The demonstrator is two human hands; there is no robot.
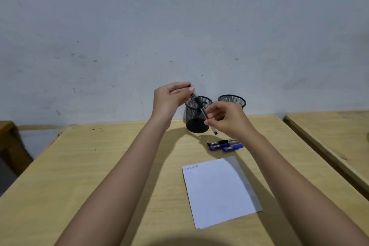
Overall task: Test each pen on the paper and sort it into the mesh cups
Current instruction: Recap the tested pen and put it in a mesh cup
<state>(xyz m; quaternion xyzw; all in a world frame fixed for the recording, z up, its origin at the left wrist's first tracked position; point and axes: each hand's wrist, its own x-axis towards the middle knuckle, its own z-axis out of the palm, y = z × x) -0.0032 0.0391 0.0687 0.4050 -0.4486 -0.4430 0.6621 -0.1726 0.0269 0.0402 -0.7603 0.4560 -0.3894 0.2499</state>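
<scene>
Both hands hold one black pen (202,109) in the air in front of the left mesh cup (194,119). My left hand (170,100) pinches the pen's upper end; my right hand (225,117) pinches its lower part, with the tip sticking out below toward the table. The right mesh cup (232,100) stands behind my right hand, partly hidden. Several pens (225,145), black and blue, lie on the table in front of the cups. A white sheet of paper (219,191) lies nearer to me, with a short scribble at its top left corner.
The wooden table (99,166) stands against a grey wall. A second wooden table (329,138) sits to the right across a narrow gap. Part of a dark brown piece of furniture (10,146) shows at the left edge.
</scene>
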